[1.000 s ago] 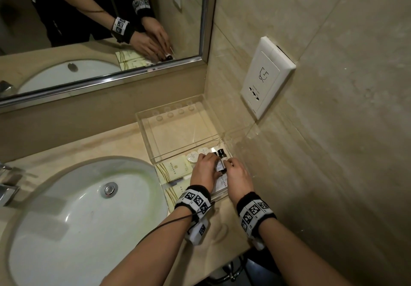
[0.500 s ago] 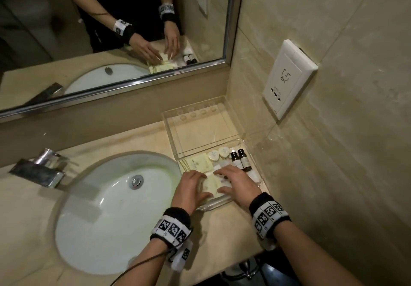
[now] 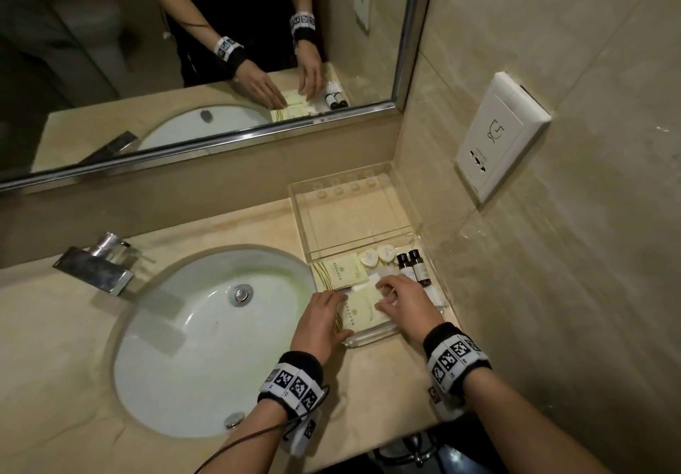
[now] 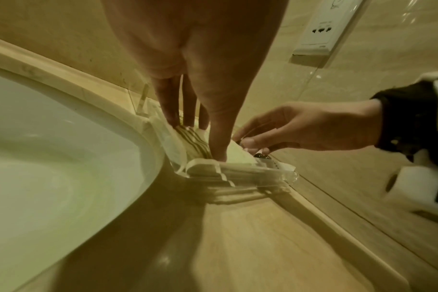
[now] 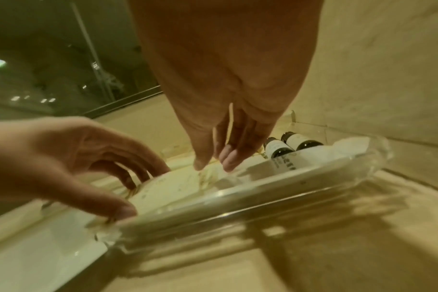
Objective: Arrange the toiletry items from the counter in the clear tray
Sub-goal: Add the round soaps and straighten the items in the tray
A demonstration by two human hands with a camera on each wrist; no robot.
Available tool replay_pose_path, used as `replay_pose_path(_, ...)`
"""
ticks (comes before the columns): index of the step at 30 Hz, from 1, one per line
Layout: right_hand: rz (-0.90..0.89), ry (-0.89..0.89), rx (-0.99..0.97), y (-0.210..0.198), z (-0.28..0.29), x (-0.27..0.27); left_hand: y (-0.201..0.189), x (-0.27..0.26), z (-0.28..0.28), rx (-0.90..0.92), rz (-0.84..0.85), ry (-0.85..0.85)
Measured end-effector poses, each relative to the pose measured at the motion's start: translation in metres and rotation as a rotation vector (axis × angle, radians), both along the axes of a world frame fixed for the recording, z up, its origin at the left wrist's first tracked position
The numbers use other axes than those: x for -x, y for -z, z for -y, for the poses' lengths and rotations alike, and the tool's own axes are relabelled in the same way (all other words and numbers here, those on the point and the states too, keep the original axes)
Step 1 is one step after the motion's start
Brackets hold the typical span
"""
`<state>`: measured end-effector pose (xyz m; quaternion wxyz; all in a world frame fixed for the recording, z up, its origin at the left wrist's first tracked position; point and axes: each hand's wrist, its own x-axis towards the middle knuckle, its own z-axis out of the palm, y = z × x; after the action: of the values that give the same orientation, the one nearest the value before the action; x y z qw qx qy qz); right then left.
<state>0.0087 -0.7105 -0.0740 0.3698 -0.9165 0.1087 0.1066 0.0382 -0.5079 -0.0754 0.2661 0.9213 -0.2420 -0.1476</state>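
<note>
Head view. Clear tray (image 3: 372, 339), in the counter corner right of the sink (image 3: 206, 341). Contents, counted: two pale flat packets, two small round white soaps (image 3: 369, 258) at the tray's far end, two dark bottles (image 3: 412, 266) lying along its right side, caps pointing away from the person; some white wrapped pieces under the right hand, number not clear. Far packet (image 3: 341, 272) lies untouched beyond the near one. Near packet (image 3: 358, 316) lies between the two hands, long axis running from the tray's near rim toward the mirror. Left hand (image 3: 320, 320) at the tray's left edge, fingers relaxed and spread against that packet's left side. Right hand (image 3: 403, 306) over the tray's middle, fingers loosely bent, tips down on the packet's right part. Both hands equally near; no item seen loose on the counter outside the tray, so the task looks almost complete.

Left wrist view. Left fingers (image 4: 219, 138) straight, tips pressing the striped packet inside the tray; nothing gripped.

Right wrist view. Right fingers (image 5: 229, 156) fairly straight, tips at the packet surface, holding nothing. The two bottles lie to the right of them.
</note>
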Motion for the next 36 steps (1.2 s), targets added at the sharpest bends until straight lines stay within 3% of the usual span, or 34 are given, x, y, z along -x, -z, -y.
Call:
replay_pose_path(6,-0.047,0.109,-0.137,0.011,0.002,-0.003,-0.001,0.007,0.007,0.053,0.015,-0.040)
replay_pose_path(19,-0.039,0.106,-0.106,0.002,-0.004,-0.006,0.001,0.003,0.009,0.031,0.046,0.004)
replay_pose_path(26,-0.068,0.190,-0.130,0.000,-0.011,-0.004,0.003,0.003,0.014,-0.005,0.039,-0.016)
replay_pose_path(33,-0.019,0.348,-0.159,-0.004,-0.011,0.007,-0.003,0.004,0.009,0.070,0.000,-0.060)
replay_pose_path(36,0.034,0.493,-0.169,-0.008,-0.002,0.025,-0.007,0.001,-0.005,0.174,0.010,-0.197)
